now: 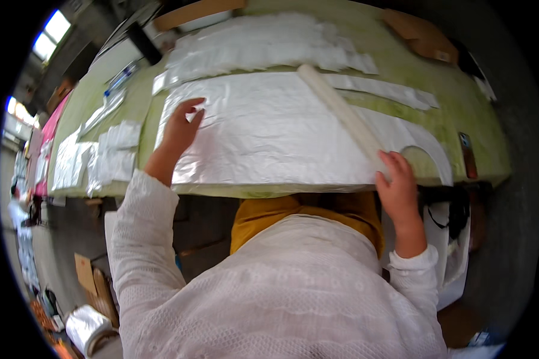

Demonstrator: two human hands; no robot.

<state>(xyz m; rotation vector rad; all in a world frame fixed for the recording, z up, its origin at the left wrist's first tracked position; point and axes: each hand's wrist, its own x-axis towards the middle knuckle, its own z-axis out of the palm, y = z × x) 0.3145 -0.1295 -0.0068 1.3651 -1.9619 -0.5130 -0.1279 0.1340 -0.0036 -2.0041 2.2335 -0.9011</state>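
A large shiny silver film sheet [251, 128] lies spread on the table in front of me, lightly wrinkled. Over its left part hovers my left hand [182, 125], thumb and fingers apart and nothing between them. A long cream-coloured tube [341, 110] slants across the right side of the sheet, its far end near the sheet's back edge. At the near end of the tube is my right hand [400, 188], with thumb and fingers around that end. Beyond the tube, a strip of film curves [428, 137] down toward the table's front edge.
Stacked silver-white pieces [263, 45] lie along the back; smaller ones [114, 149] are at left. A black cylinder [144, 43] and a clear bottle [123, 76] stand and lie back left. At right are a phone [467, 155] and brown cardboard [419, 36].
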